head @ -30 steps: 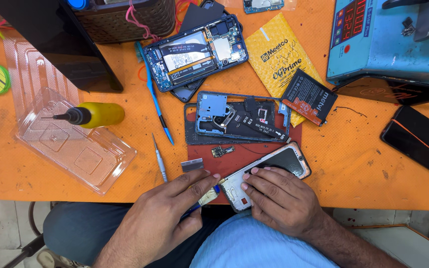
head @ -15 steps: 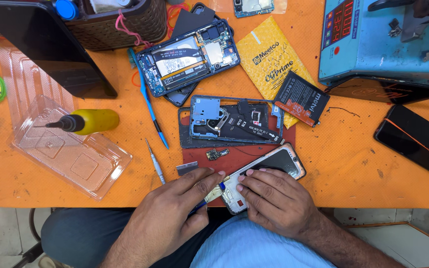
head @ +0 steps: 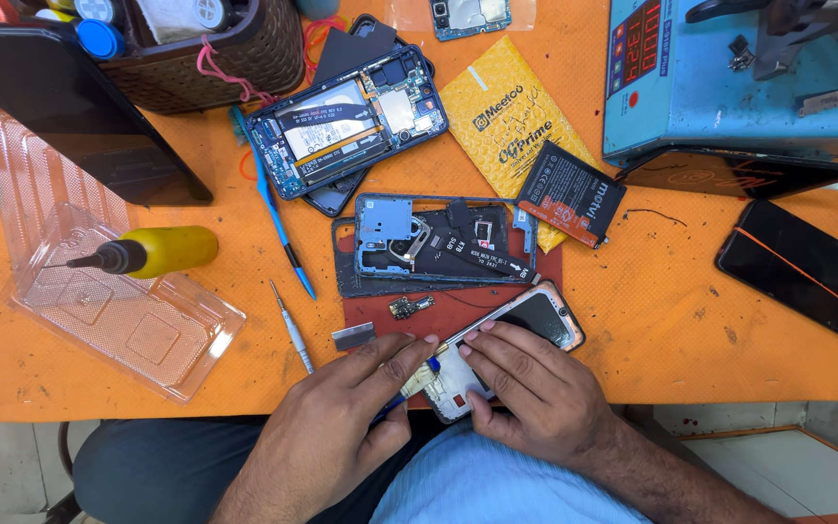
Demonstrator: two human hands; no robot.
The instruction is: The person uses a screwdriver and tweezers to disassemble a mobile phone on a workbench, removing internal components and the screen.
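Note:
A partly dismantled phone (head: 535, 320) with a dark screen and a white inner frame lies at the table's near edge, on a red mat (head: 458, 309). My right hand (head: 535, 388) grips its lower end, fingertips pressed on the frame. My left hand (head: 341, 417) is closed on a thin tool with a blue handle (head: 417, 378). The tool's metal tip reaches along the phone's left edge. A small loose part (head: 404, 308) and a flat metal blade (head: 353, 336) lie just beyond my left fingers.
Behind the mat lies an opened phone body (head: 438, 238), and another opened phone (head: 346, 121) sits further back. A screwdriver (head: 293, 330), blue pen tool (head: 278, 218), yellow bottle (head: 162, 249) and clear tray (head: 118, 320) are left. Battery (head: 569, 206), blue machine (head: 739, 78) and dark phones (head: 802, 267) are right.
Both hands stay at the phone on the near edge; my left hand has crept slightly closer to the phone with the tool. Nothing else on the table has moved.

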